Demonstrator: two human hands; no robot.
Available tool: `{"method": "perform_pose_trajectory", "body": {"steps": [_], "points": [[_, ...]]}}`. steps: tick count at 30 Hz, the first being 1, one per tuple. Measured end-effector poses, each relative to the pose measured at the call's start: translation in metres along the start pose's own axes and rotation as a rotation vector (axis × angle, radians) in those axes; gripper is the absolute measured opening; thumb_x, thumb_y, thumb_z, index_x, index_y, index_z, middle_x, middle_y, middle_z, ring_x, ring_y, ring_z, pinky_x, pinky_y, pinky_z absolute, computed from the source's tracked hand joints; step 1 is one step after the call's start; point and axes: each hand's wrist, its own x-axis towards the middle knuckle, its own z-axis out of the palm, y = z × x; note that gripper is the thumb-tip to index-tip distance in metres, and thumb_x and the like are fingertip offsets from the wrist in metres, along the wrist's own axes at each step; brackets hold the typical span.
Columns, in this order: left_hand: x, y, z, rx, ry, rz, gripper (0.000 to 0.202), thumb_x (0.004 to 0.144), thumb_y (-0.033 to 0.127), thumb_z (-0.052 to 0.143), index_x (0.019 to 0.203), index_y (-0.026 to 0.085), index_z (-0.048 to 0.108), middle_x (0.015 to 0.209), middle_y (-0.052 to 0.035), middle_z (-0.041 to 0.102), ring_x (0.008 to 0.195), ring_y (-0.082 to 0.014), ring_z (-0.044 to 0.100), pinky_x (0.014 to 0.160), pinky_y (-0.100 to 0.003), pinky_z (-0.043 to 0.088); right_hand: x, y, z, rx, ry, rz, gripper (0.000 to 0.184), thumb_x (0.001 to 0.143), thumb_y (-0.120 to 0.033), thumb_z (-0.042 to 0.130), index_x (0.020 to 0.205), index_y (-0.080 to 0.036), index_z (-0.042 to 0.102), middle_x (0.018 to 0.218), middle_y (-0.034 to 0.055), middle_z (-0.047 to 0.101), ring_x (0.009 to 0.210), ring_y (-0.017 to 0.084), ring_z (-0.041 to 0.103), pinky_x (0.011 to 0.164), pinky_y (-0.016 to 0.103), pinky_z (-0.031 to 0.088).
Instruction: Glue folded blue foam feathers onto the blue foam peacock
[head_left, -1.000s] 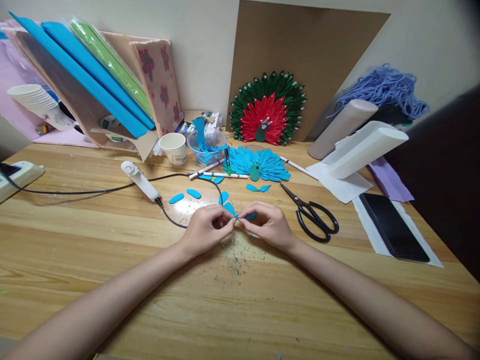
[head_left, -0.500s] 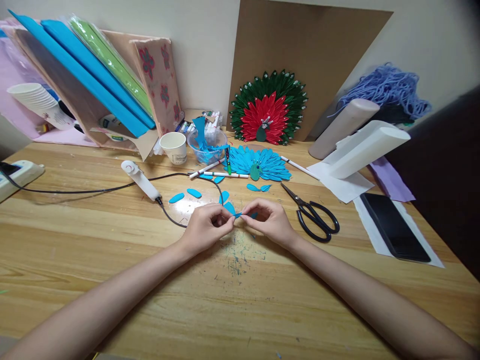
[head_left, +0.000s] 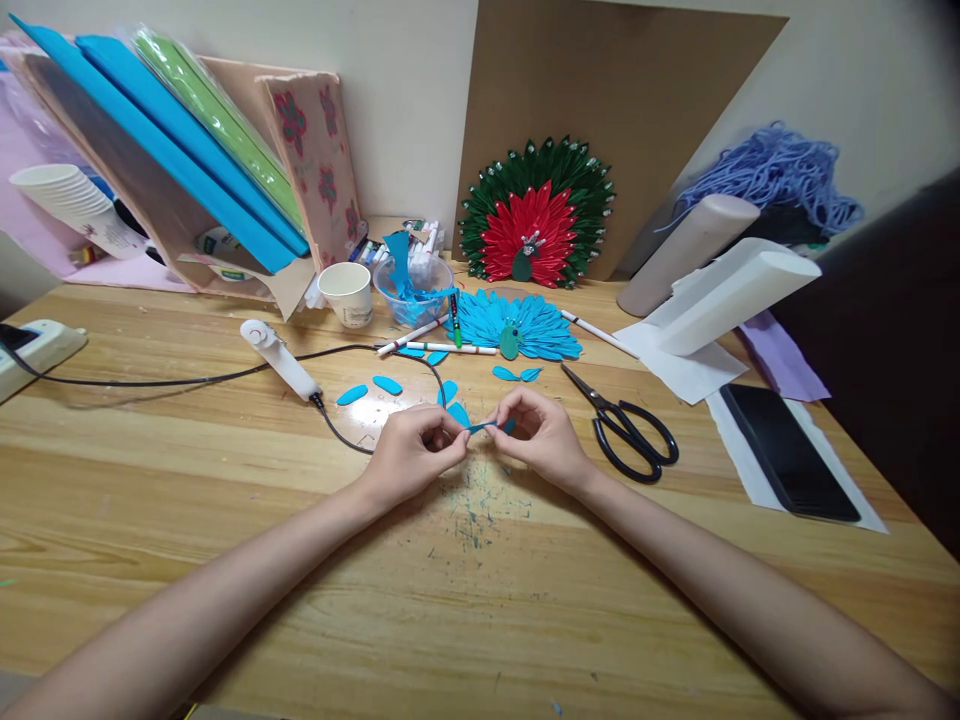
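A small blue paper petal (head_left: 481,427) is stretched between my two hands, low over the table. My left hand (head_left: 416,445) pinches one end between thumb and fingertip. The other end is pinched by my right hand (head_left: 544,440). Loose blue ovals (head_left: 388,385) lie just beyond my left hand, and a pair of twisted blue petals (head_left: 517,374) lies past the right one. Farther back rests a blue petal peacock (head_left: 514,328) with a green body. Black-handled scissors (head_left: 630,430) lie to the right of my right hand.
A white glue gun (head_left: 279,360) with a black cord lies at left. Behind stand a paper cup (head_left: 346,294), a clear bowl of blue scraps (head_left: 412,290) and a red-and-green peacock (head_left: 536,215). Markers (head_left: 450,349) lie mid-table. A phone (head_left: 787,450) and white paper rolls (head_left: 739,305) are at right.
My right hand's fingers have shifted slightly right and up along the petal, so more of it shows between my hands. My left hand stays nearly still.
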Motion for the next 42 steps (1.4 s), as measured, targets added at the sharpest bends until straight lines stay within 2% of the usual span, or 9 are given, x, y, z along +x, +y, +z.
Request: {"method": "perform_pose_trajectory", "body": {"steps": [10,15,19,24,28,36,42], "points": [[0.0005,-0.0014,-0.0001,-0.067,0.030,-0.068,0.017,0.075,0.024,0.060,0.063,0.012,0.063,0.057,0.0004,0.053,0.052,-0.0076,0.041,0.049,-0.020,0.031,0.0036,0.0021,-0.0028,0.030,0.063,0.041,0.017,0.071,-0.022,0.067,0.072,-0.020,0.050,0.073,0.0008,0.058,0.072,0.014,0.059,0.068,0.028,0.049],[0.0003,-0.0031,0.0000,-0.055,0.018,-0.050,0.017,0.076,0.024,0.059,0.064,0.013,0.063,0.057,0.0006,0.053,0.052,-0.0077,0.041,0.050,-0.020,0.031,0.0024,0.0001,-0.0005,0.072,-0.048,0.059,0.027,0.069,-0.021,0.069,0.089,-0.021,0.050,0.089,0.0030,0.059,0.084,0.015,0.059,0.075,0.029,0.051],[-0.0013,-0.0036,0.0005,-0.024,-0.038,0.022,0.018,0.078,0.024,0.058,0.065,0.013,0.063,0.058,0.0006,0.054,0.053,-0.0077,0.042,0.051,-0.020,0.032,-0.0006,-0.0017,0.0034,0.039,-0.081,0.058,0.026,0.069,-0.021,0.070,0.086,-0.021,0.050,0.085,0.0014,0.057,0.082,0.014,0.059,0.075,0.028,0.052],[-0.0020,-0.0032,-0.0001,0.039,-0.065,0.079,0.018,0.080,0.024,0.056,0.066,0.014,0.061,0.060,0.0005,0.055,0.055,-0.0082,0.044,0.052,-0.020,0.032,-0.0019,-0.0026,0.0042,-0.005,-0.067,0.039,0.020,0.069,-0.019,0.068,0.080,-0.020,0.051,0.079,0.0001,0.056,0.075,0.012,0.058,0.072,0.027,0.052],[-0.0012,-0.0024,0.0001,0.063,-0.065,0.038,0.017,0.079,0.024,0.057,0.065,0.014,0.061,0.058,0.0009,0.054,0.054,-0.0085,0.044,0.051,-0.020,0.031,-0.0028,-0.0022,0.0036,-0.040,-0.046,0.029,0.020,0.070,-0.018,0.067,0.078,-0.020,0.049,0.076,0.0000,0.058,0.072,0.013,0.059,0.067,0.027,0.050],[-0.0009,-0.0045,0.0006,0.038,0.007,-0.029,0.017,0.076,0.023,0.058,0.062,0.014,0.060,0.058,0.0006,0.055,0.053,-0.0084,0.044,0.051,-0.021,0.032,-0.0001,-0.0007,0.0023,-0.037,0.036,0.032,0.019,0.070,-0.022,0.066,0.077,-0.020,0.048,0.073,0.0001,0.058,0.067,0.013,0.057,0.061,0.025,0.048],[-0.0003,-0.0040,0.0006,0.037,0.024,-0.032,0.018,0.076,0.024,0.058,0.062,0.014,0.061,0.058,0.0005,0.054,0.053,-0.0085,0.043,0.051,-0.021,0.032,0.0015,0.0014,0.0000,-0.042,0.095,0.022,0.016,0.072,-0.020,0.065,0.077,-0.020,0.050,0.075,0.0006,0.057,0.069,0.013,0.058,0.063,0.025,0.048]]}}
